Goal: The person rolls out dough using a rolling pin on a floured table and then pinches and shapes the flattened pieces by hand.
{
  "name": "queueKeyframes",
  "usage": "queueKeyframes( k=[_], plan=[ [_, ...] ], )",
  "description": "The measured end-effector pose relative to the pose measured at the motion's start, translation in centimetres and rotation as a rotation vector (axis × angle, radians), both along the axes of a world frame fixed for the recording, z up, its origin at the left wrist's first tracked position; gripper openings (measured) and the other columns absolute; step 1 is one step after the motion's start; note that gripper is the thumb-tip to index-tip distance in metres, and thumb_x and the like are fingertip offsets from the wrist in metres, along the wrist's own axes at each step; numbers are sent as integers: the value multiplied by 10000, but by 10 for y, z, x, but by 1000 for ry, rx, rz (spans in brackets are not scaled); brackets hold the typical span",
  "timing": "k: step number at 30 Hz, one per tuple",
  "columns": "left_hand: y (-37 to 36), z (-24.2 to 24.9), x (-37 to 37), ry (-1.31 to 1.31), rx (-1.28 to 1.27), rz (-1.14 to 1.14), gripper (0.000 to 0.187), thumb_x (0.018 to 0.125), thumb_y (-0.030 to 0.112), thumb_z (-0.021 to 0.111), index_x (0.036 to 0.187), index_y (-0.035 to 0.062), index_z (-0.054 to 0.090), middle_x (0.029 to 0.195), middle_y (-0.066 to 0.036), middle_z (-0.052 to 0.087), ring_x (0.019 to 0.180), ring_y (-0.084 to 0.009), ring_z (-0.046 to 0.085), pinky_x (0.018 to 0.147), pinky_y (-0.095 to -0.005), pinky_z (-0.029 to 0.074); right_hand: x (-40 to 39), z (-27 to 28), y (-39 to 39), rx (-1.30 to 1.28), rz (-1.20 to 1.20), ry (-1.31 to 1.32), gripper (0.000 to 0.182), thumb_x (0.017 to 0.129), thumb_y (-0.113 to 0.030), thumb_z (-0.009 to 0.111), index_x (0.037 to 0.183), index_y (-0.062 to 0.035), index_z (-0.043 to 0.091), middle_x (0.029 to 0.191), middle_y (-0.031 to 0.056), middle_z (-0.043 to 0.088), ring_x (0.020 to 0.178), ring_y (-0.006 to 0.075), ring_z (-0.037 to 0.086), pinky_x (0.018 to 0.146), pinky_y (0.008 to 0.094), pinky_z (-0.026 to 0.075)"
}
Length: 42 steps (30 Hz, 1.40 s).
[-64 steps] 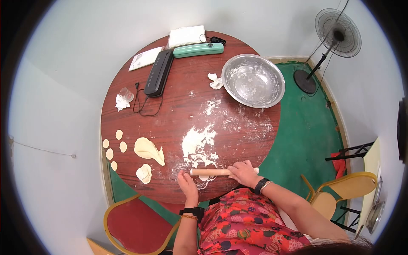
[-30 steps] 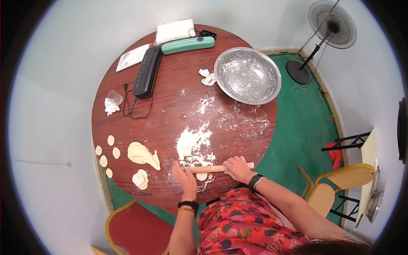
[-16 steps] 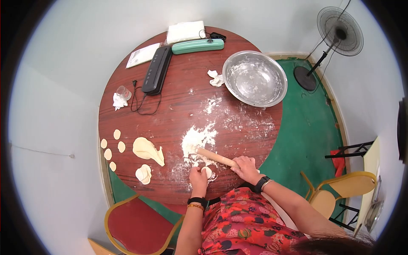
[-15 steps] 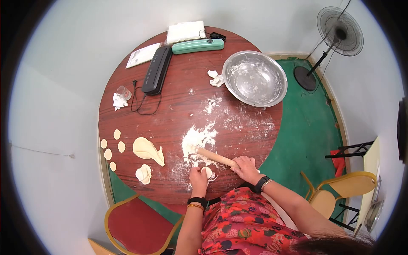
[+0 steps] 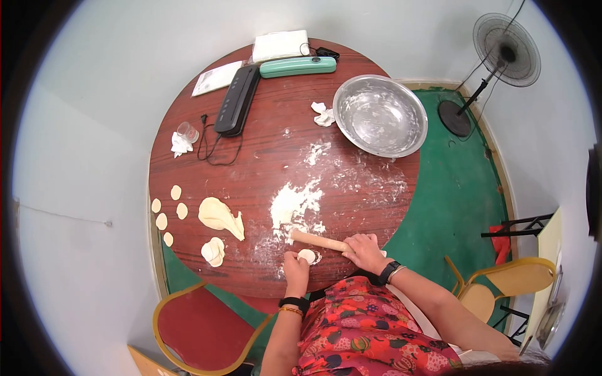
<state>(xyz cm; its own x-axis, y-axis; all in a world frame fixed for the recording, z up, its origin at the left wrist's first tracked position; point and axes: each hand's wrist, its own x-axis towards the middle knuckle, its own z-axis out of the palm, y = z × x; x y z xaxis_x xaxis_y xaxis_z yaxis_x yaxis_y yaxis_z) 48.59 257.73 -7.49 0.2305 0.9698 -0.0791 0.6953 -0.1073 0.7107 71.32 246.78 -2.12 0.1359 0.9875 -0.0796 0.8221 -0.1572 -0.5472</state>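
My left hand [image 5: 296, 271] pinches the edge of a small round dough wrapper [image 5: 306, 256] lying on the table near its front edge. My right hand [image 5: 365, 252] is wrapped round the near end of a wooden rolling pin [image 5: 321, 242]. The pin points left, just beyond the wrapper and apart from it, its far end at a patch of loose flour [image 5: 293, 203]. Left of my hands lie a long lump of dough [image 5: 219, 215] and a small pile of dough rounds [image 5: 214, 252].
Several dough rounds [image 5: 162, 221] lie at the table's left edge. A large metal basin [image 5: 380, 119] stands at back right. A black vacuum sealer [image 5: 237, 103], a green appliance [image 5: 298, 66] and a clear cup [image 5: 187, 131] stand further back. A red chair [image 5: 204, 329] is at front left.
The rolling pin's far end has swung toward me, nearer the wrapper. My left hand stays at the wrapper's edge. The whole view has shifted slightly.
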Motion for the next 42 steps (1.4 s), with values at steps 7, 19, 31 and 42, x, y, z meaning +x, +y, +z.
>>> queueKeyframes(
  k=[7,19,31,42],
  plan=[
    [-1,40,-18,-96,-189,210,273,922,140,459,1123,-44,474,1140,-307,526,1071,-421,508,934,-483,384,-3,0,-6,41,219,-88,319,854,-305,666,1118,-137,608,966,34,578,947,230,541,851,412,354],
    [10,42,-4,504,21,-242,577,1005,346,375,1490,43,294,1574,-199,195,1444,-426,167,1077,-674,192,-4,8,5,4,224,-202,464,895,-343,615,1331,-197,551,1027,26,564,980,231,521,866,408,355],
    [67,49,34,565,119,-244,608,1002,346,401,1519,66,242,1594,-200,110,1457,-435,98,1054,-703,191,-2,2,43,-4,44,-332,459,941,-356,545,1389,-268,498,1089,50,533,1029,255,488,868,416,350],
    [55,36,-8,55,299,-127,467,926,156,540,1334,-42,427,1347,-249,430,1266,-430,378,1068,-543,274,11,-11,41,-2,183,-88,366,866,-340,651,1176,-150,605,1001,34,591,962,249,548,850,411,368]
  ],
)
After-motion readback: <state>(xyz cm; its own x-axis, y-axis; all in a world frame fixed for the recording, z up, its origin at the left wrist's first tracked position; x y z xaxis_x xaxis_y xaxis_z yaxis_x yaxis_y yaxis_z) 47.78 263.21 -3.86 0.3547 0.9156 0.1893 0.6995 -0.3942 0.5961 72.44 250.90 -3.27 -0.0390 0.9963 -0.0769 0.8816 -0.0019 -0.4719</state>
